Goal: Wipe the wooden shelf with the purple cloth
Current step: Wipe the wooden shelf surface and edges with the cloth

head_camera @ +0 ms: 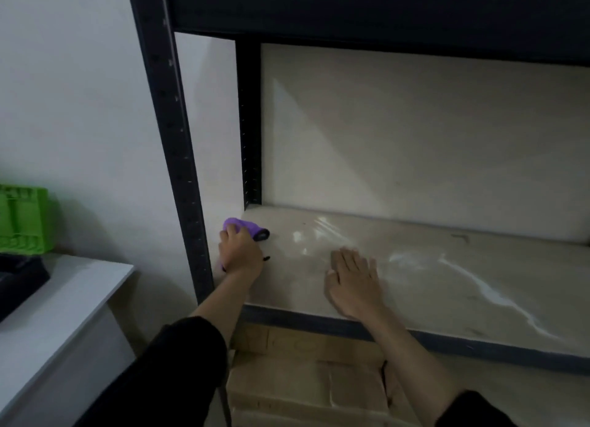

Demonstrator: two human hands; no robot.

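Her left hand [240, 251] grips the purple cloth [245, 228] at the wooden shelf's [431, 276] nine o'clock corner; right hand [354, 279] lies flat, fingers spread.

Green plastic crate [22, 219] at far left, on white table [64, 302]; dark object [19, 279] beside it, unidentifiable; cardboard boxes [306, 378] below; white wall [79, 107] behind.

The cloth [243, 227] was purple, the shelf [447, 276] pale beige wood with whitish streaks, its frame [178, 158] dark navy. A crate [24, 219] was bright green, the counter [64, 302] white, the sleeves [172, 372] black.
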